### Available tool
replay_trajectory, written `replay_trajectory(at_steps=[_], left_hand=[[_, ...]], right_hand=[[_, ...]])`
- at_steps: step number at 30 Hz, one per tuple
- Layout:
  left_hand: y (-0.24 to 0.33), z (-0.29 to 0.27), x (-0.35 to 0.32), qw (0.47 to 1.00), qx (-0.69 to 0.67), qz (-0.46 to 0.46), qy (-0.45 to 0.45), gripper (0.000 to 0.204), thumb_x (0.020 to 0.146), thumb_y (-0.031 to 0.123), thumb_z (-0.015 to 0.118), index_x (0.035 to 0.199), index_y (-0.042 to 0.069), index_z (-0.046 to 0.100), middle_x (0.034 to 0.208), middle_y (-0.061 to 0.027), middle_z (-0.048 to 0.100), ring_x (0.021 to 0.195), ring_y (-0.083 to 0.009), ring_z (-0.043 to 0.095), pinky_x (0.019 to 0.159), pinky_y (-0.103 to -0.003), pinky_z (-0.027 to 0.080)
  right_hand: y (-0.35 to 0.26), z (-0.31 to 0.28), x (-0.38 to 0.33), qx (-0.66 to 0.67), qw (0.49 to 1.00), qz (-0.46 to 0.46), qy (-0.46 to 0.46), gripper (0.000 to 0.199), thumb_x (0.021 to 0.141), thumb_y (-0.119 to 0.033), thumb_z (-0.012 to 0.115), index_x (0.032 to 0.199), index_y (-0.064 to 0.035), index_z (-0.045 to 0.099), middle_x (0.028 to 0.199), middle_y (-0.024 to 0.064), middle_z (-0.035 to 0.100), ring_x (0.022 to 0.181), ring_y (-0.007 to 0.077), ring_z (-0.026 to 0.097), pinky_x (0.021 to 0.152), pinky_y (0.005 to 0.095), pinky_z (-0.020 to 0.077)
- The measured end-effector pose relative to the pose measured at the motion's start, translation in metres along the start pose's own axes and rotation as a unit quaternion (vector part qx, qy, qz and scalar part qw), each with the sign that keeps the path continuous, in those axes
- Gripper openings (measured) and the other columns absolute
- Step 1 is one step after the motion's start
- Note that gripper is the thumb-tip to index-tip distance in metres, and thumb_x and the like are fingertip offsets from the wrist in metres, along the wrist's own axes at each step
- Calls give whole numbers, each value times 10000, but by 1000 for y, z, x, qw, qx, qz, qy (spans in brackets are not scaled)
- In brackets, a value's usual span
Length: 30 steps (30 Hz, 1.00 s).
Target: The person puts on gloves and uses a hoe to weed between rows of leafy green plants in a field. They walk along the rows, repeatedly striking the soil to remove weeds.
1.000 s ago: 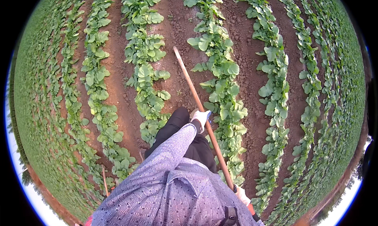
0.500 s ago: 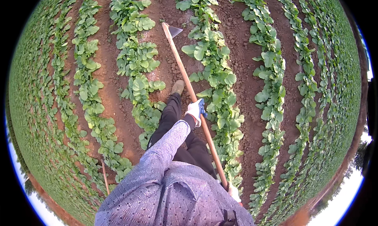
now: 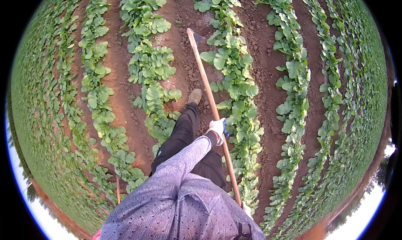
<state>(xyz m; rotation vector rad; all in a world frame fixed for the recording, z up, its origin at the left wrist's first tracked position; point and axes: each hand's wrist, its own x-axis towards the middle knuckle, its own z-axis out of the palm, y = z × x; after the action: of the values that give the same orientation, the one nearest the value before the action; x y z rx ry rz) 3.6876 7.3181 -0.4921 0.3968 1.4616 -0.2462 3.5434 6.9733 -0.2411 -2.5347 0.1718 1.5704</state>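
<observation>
My left hand (image 3: 217,128), in a white glove with blue on the palm side, is closed around the middle of a long wooden-handled hoe (image 3: 210,91). The handle runs from the furrow ahead down to my right side. At its far end the thin grey blade (image 3: 199,37) sits low over the soil, beside a leafy row. My right hand (image 3: 247,208), also in a white glove, is at the handle's near end. My shirt covers much of it, but it appears closed on the handle.
Leafy green crop rows (image 3: 226,51) line both sides of the brown furrow (image 3: 180,51). My shoe (image 3: 195,96) stands in that furrow, close to the left row. Another wooden stick (image 3: 118,189) shows at lower left, partly covered by my shirt.
The hoe's head has shifted right and slightly nearer, and less of its blade shows. My left hand has moved right and back toward me with the handle. The whole view has shifted slightly.
</observation>
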Motion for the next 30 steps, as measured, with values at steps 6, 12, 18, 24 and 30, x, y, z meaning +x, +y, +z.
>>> replay_trajectory(at_steps=[6,12,18,24,30], left_hand=[[139,-17,28,992,-25,106,57,256,914,259,640,777,104,489,570,-4,457,436,-158,458,392,-333,470],[240,-44,91,974,84,195,74,226,906,230,634,806,68,512,550,-19,468,440,-160,474,417,-351,434],[134,-42,76,981,118,118,96,195,904,186,653,935,57,511,635,-36,506,485,-160,517,422,-358,471],[111,-50,46,997,-25,57,34,246,929,266,629,778,134,485,543,13,436,422,-143,434,391,-335,434],[122,-67,25,988,-42,136,60,262,922,258,637,778,137,456,545,15,423,414,-144,433,387,-327,424]], right_hand=[[-145,-19,73,48,995,-88,-13,288,836,-226,739,1025,-38,631,800,178,677,681,265,649,690,369,518],[-270,5,132,350,907,-35,-233,215,882,-172,703,1010,-63,571,658,-34,523,452,61,432,411,245,372],[-186,14,83,263,950,-32,-167,244,838,-112,738,1028,-7,627,840,18,641,747,89,543,705,264,475],[-152,3,76,209,965,-85,-132,251,825,-96,732,1039,-16,627,847,75,671,751,139,595,734,305,503],[-151,9,84,122,979,-94,-134,347,794,-111,744,1104,-21,618,906,122,687,829,183,636,811,328,510]])
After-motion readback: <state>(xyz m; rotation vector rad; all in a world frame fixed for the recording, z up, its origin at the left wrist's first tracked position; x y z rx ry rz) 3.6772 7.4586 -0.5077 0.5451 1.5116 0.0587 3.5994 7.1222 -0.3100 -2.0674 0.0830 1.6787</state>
